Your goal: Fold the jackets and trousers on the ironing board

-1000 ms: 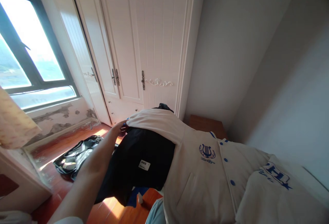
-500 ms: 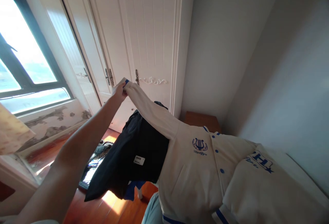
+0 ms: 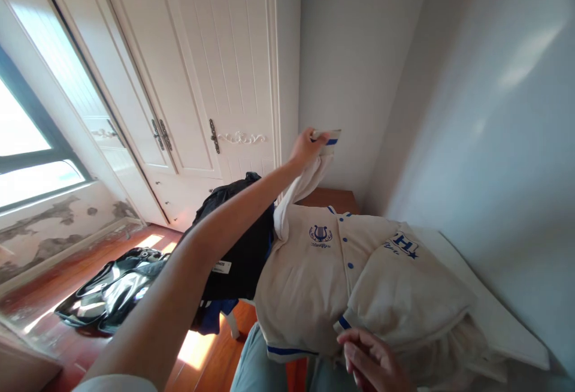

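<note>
A cream varsity jacket (image 3: 305,284) with blue trim, buttons and a lyre emblem lies across my lap and a white surface. My left hand (image 3: 309,146) is closed on the cuff of one sleeve and lifts it above the collar, so that sleeve (image 3: 305,185) rises bent from the shoulder. The other sleeve (image 3: 399,290), bearing a blue H patch, is folded over the jacket front. Just below its cuff is my right hand (image 3: 371,359), fingers loosely bent and holding nothing visible; whether a fingertip touches the cuff I cannot tell.
Black clothing (image 3: 242,254) with a white label hangs over a chair left of the jacket. An open black suitcase (image 3: 108,290) lies on the wooden floor. A white wardrobe (image 3: 238,50) stands behind; a grey wall (image 3: 485,158) closes the right side.
My left hand has swung right, carrying the cuff from the far left to above the collar; the stretched sleeve is now bent. My right hand has come into view. The view has turned right.
</note>
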`<state>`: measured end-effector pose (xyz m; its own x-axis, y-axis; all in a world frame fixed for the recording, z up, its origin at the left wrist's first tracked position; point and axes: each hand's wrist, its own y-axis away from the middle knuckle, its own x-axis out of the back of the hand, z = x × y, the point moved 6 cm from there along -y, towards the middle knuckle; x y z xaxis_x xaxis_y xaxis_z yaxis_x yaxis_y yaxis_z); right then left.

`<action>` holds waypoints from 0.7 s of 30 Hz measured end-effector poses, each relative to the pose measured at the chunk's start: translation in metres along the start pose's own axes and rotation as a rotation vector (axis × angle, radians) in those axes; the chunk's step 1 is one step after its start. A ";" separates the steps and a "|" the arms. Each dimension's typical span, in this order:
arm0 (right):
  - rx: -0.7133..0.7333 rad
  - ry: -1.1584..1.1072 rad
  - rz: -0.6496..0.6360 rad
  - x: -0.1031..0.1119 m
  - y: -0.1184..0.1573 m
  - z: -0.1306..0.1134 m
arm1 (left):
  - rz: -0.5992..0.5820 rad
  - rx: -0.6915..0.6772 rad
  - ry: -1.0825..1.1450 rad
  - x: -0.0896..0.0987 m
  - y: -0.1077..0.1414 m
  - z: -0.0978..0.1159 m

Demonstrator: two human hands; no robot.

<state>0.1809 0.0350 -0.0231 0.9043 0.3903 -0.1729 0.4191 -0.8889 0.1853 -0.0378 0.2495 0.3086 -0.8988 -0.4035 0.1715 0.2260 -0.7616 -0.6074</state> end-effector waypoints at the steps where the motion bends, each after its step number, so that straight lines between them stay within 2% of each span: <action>1: 0.038 -0.029 0.034 0.009 -0.002 -0.014 | -0.072 -0.002 -0.038 -0.023 0.017 0.001; 3: 0.093 -0.094 0.119 0.032 -0.007 -0.043 | -0.223 -0.034 -0.115 -0.068 0.055 0.004; 5: 0.146 -0.193 0.211 0.059 -0.013 -0.071 | -0.426 -0.100 -0.172 -0.112 0.100 0.006; 8: 0.174 -0.349 0.273 0.100 -0.031 -0.105 | -0.685 -0.211 -0.281 -0.167 0.168 0.002; 10: 0.110 -0.395 0.263 0.121 -0.045 -0.116 | -0.830 -0.371 -0.355 -0.194 0.209 -0.001; 12: -0.006 -0.400 0.256 0.136 -0.057 -0.115 | -0.904 -0.528 -0.396 -0.205 0.241 -0.007; 14: -0.100 -0.374 0.262 0.145 -0.063 -0.107 | -0.895 -0.597 -0.391 -0.200 0.262 -0.017; 16: -0.129 -0.324 0.278 0.151 -0.065 -0.097 | -0.829 -0.564 -0.364 -0.178 0.274 -0.033; 18: -0.125 -0.281 0.312 0.156 -0.062 -0.085 | -0.729 -0.462 -0.369 -0.145 0.277 -0.056; 21: -0.104 -0.282 0.365 0.163 -0.056 -0.072 | -0.533 -0.211 -0.570 -0.083 0.269 -0.105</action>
<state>0.3108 0.1659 0.0080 0.9427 -0.0363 -0.3317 0.0969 -0.9215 0.3760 0.0580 0.1313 0.0493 -0.5229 -0.2531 0.8139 -0.3056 -0.8357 -0.4563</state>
